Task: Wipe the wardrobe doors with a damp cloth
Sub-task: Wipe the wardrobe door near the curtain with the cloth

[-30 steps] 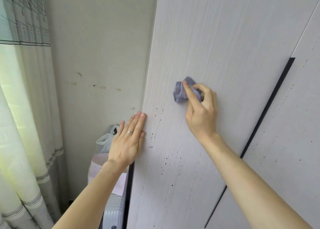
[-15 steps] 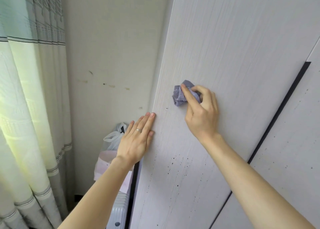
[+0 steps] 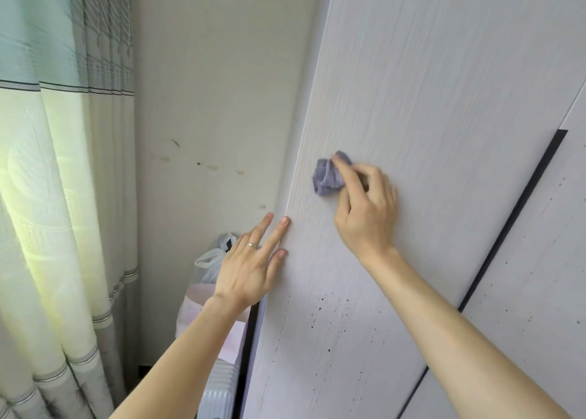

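Note:
A pale wood-grain wardrobe door [image 3: 437, 108] fills the right half of the view, with dark specks across its lower part. My right hand [image 3: 364, 209] grips a bunched purple cloth [image 3: 328, 177] and presses it against the door near its left edge. My left hand [image 3: 250, 266], wearing a ring, lies flat with straight fingers on the door's left edge, below and left of the cloth. A second door [image 3: 545, 291] lies to the right, past a dark slanted handle strip [image 3: 520, 215].
A cream wall [image 3: 215, 101] with a few brown marks stands left of the wardrobe. Striped curtains [image 3: 57, 180] hang at the far left. In the gap below sit a white plastic bag [image 3: 211, 263], a pink bag [image 3: 203, 317] and a ribbed white suitcase [image 3: 218, 390].
My right hand has slid the cloth left toward the door's edge. My left hand stays flat on the door's edge, fingers now spread. The view has shifted left.

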